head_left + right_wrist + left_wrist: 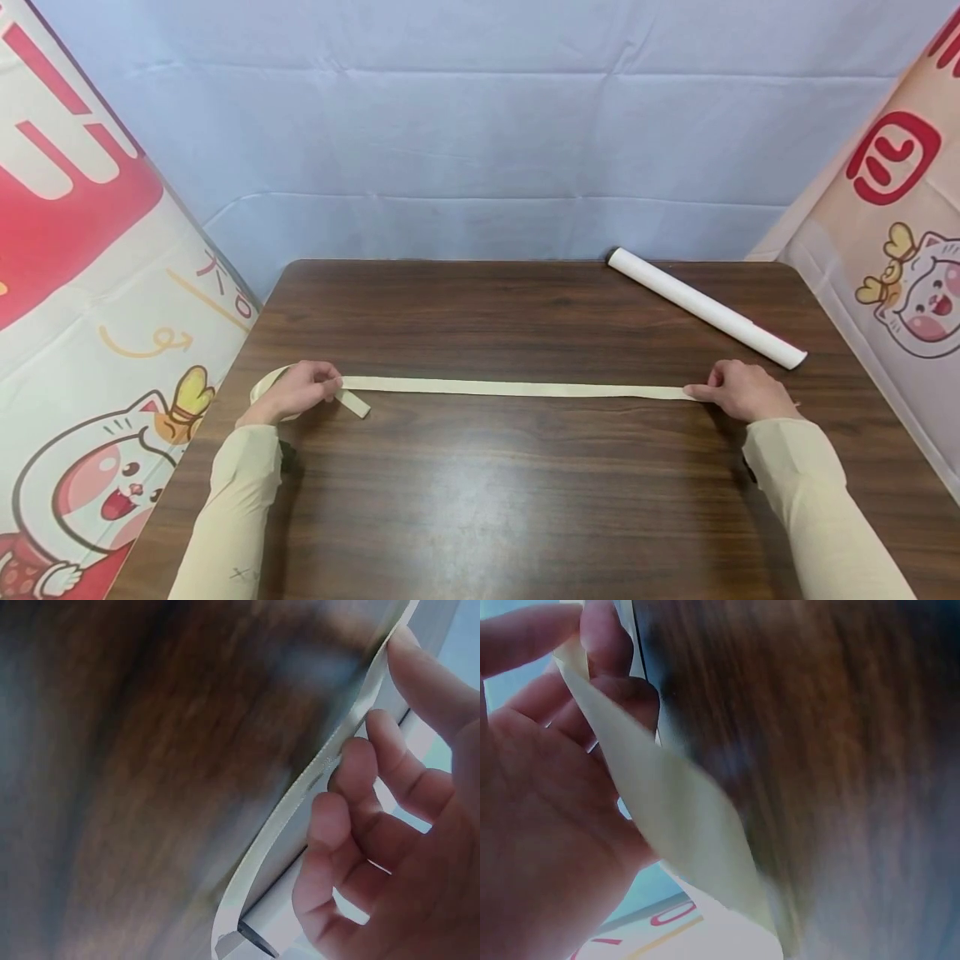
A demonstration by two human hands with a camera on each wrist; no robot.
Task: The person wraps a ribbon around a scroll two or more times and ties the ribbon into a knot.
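Observation:
A long cream ribbon (510, 388) runs nearly straight from side to side between the two hands, over the dark wooden table. My left hand (296, 392) pinches it at the left between thumb and fingertips. Beside those fingers a short tail of ribbon slants down, and a loop shows behind the wrist. In the left wrist view a twisted length of the ribbon (682, 810) hangs past the palm. At the right end my right hand (750, 393) holds the ribbon with its thumb against it and the other fingers curled. The right wrist view shows the thumb (427, 682) on the strip.
A white tube (697, 304) with a dark end lies diagonally at the back right of the wooden table (480, 500). Pale blue cloth (465, 142) hangs behind the table. Printed cartoon panels flank it on both sides.

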